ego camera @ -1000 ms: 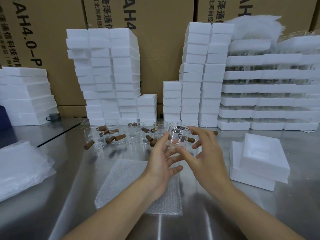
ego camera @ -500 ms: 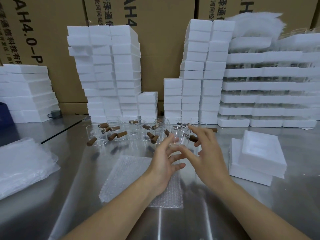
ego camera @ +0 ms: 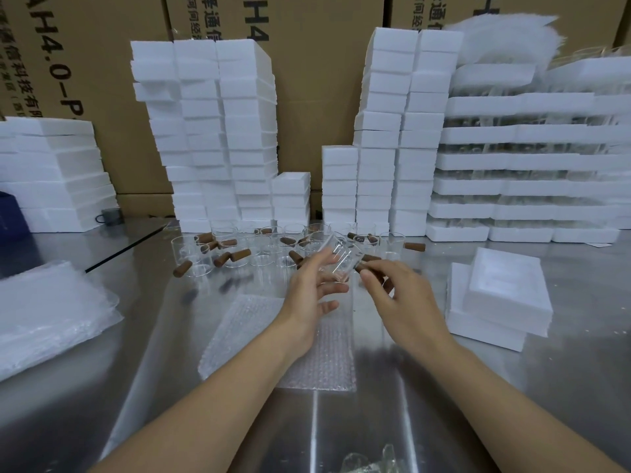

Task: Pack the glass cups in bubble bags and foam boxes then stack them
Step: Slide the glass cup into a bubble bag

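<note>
Cartons [ego camera: 317, 80] line the back wall behind white stacks of foam boxes [ego camera: 211, 138] on a steel worktop [ego camera: 512, 387]. Above a bubble bag [ego camera: 266, 339] lying flat, the left hand [ego camera: 312, 295] cups a tilted glass cup [ego camera: 339, 264] with spread fingers, while the right hand [ego camera: 399, 298] pinches its brown handle [ego camera: 363, 268]. More cups [ego camera: 239, 254] stand just behind. Two foam boxes [ego camera: 502, 295] lie stacked to the right, and clear bags [ego camera: 44, 312] are piled at left.
</note>
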